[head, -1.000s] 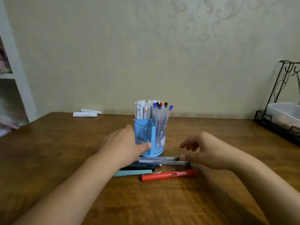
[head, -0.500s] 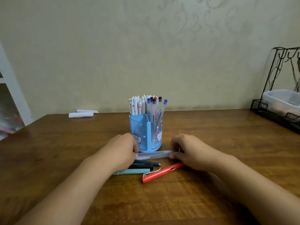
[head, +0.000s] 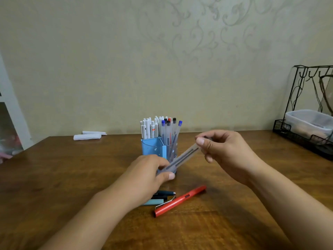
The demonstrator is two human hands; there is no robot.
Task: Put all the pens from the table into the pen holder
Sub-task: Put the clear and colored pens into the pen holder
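Now both hands point(head: 225, 154) have lifted the translucent pens point(head: 182, 158).

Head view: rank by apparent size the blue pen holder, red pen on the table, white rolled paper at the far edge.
1. Blue plastic pen holder, bulkiest.
2. Red clip pen, longest, but slim and nearest the camera, so flattered.
3. White rolled paper, smallest-looking; farthest away, so true size is unsure.

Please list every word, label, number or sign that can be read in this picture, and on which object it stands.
No text can be read.
White pens standing in the blue plastic pen holder: small dark and red marks, too blurred to read.
Blue plastic pen holder: only pale spots, no letters.
Red pen lying on the wooden table: no readable marking.
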